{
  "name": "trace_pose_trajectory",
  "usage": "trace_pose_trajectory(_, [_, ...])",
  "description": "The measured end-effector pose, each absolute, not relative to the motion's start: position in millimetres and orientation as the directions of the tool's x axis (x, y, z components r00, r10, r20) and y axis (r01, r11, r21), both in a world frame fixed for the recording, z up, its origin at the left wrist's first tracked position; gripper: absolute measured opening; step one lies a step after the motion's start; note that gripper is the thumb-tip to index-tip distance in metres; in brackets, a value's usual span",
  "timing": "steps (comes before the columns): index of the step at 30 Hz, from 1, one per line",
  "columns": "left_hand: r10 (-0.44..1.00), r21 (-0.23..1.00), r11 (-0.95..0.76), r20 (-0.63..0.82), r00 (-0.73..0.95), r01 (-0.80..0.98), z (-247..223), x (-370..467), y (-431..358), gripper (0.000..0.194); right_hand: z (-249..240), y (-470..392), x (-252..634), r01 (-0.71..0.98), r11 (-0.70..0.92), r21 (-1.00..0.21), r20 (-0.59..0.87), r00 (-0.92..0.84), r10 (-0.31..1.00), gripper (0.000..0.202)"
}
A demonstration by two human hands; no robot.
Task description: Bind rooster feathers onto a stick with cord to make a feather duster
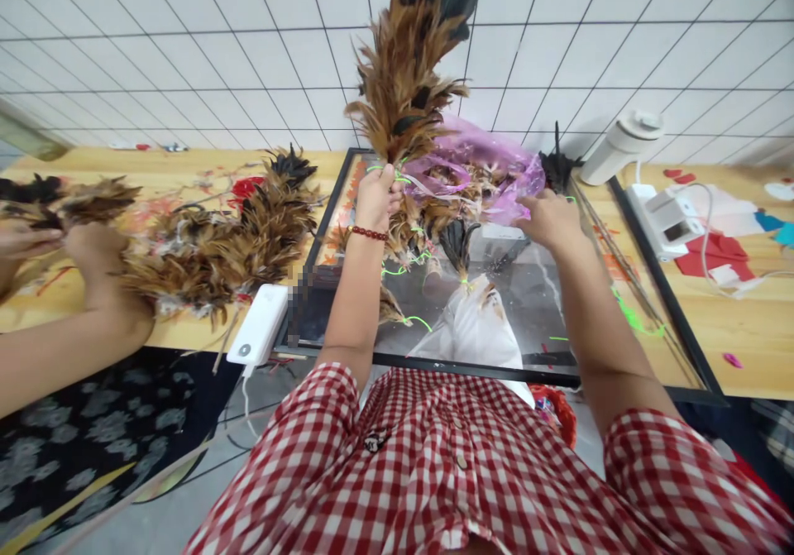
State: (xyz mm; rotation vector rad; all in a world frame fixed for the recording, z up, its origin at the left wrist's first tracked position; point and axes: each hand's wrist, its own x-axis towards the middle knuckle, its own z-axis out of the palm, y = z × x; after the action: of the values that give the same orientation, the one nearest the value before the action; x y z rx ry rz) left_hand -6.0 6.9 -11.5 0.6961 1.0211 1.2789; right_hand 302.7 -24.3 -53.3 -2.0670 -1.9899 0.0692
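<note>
My left hand (375, 198) is closed around the base of a tall bundle of brown and black feathers (406, 75), which stands upright against the tiled wall. Bright green ties stick out beside my fingers. At the right edge of a thin purple plastic bag (512, 166), my right hand (549, 217) has its fingers curled on the film. Loose brown feathers (477, 179) show in the bag's opening. Below it, a small dark feather bunch (457, 245), tied in yellow-green, sits above a white bag (477, 323).
A black-framed glass panel (496, 365) lies under my hands. On the left are a long feather garland (217, 249), a white power bank (257, 323) and another person's hands (93, 253) holding feathers. To the right stand a white tumbler (624, 145) and a white charger (673, 220).
</note>
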Motion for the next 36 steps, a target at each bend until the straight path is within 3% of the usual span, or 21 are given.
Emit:
trace_pose_trajectory(1, [0.973, 0.878, 0.194, -0.228, -0.026, -0.438, -13.3, -5.6, 8.4, 0.038, -49.5, -34.1, 281.6, 0.984, 0.004, -0.178, 0.246, 0.041, 0.968, 0.037])
trace_pose_trajectory(3, [0.972, 0.866, 0.202, -0.234, -0.012, -0.458, -15.4, -4.8, 10.4, 0.031, -47.4, -51.4, 233.0, 0.975, 0.122, -0.186, 0.265, -0.07, 0.962, 0.026])
trace_pose_trajectory(5, [0.972, 0.844, 0.216, -0.235, 0.024, -0.491, -15.3, -4.5, 11.0, 0.027, -54.2, -60.5, 182.8, 0.91, 0.318, -0.265, 0.101, -0.301, 0.948, 0.024])
trace_pose_trajectory(7, [0.967, 0.813, 0.244, -0.242, 0.075, -0.528, -13.6, -5.0, 10.5, 0.027, -67.9, -59.2, 141.0, 0.851, 0.383, -0.359, -0.046, -0.426, 0.903, 0.027])
trace_pose_trajectory(9, [0.956, 0.776, 0.291, -0.263, 0.133, -0.559, -11.7, -6.0, 9.9, 0.027, -82.2, -50.1, 115.6, 0.848, 0.353, -0.395, -0.075, -0.413, 0.908, 0.03])
trace_pose_trajectory(14, [0.917, 0.679, 0.396, -0.327, 0.228, -0.619, -11.3, -6.6, 9.2, 0.025, -91.3, -26.7, 115.8, 0.837, 0.327, -0.439, -0.159, -0.431, 0.888, 0.009])
trace_pose_trajectory(16, [0.906, 0.633, 0.421, -0.333, 0.261, -0.65, -12.3, -5.7, 8.8, 0.025, -86.5, -25.8, 119.7, 0.839, 0.32, -0.44, -0.216, -0.445, 0.869, 0.018])
trace_pose_trajectory(19, [0.899, 0.581, 0.436, -0.317, 0.303, -0.687, -12.3, -4.4, 7.3, 0.029, -80.2, -33.8, 111.0, 0.885, 0.323, -0.335, -0.29, -0.423, 0.859, 0.04])
trace_pose_trajectory(22, [0.903, 0.579, 0.425, -0.322, 0.283, -0.696, -11.0, -4.2, 5.9, 0.026, -75.0, -44.6, 99.6, 0.884, 0.389, -0.257, -0.327, -0.459, 0.826, 0.038])
trace_pose_trajectory(27, [0.934, 0.64, 0.333, -0.327, 0.147, -0.692, -16.2, -3.4, 10.5, 0.028, -57.8, -43.7, 132.9, 0.794, 0.54, -0.278, -0.353, -0.608, 0.712, 0.024])
trace_pose_trajectory(29, [0.937, 0.649, 0.316, -0.329, 0.12, -0.692, -20.9, -1.4, 13.5, 0.024, -51.2, -37.4, 160.9, 0.75, 0.553, -0.364, -0.274, -0.653, 0.706, 0.018])
trace_pose_trajectory(32, [0.93, 0.657, 0.336, -0.344, 0.128, -0.675, -26.8, 4.6, 15.0, 0.02, -46.8, -29.0, 196.2, 0.609, 0.449, -0.654, -0.048, -0.625, 0.779, 0.013])
trace_pose_trajectory(34, [0.924, 0.666, 0.361, -0.347, 0.158, -0.652, -29.2, 10.3, 13.5, 0.02, -48.2, -25.0, 207.2, 0.383, 0.339, -0.86, 0.08, -0.554, 0.828, 0.026])
trace_pose_trajectory(36, [0.915, 0.674, 0.397, -0.346, 0.208, -0.624, -31.0, 16.9, 10.9, 0.022, -52.6, -20.9, 207.6, 0.145, 0.23, -0.962, 0.148, -0.431, 0.89, 0.041])
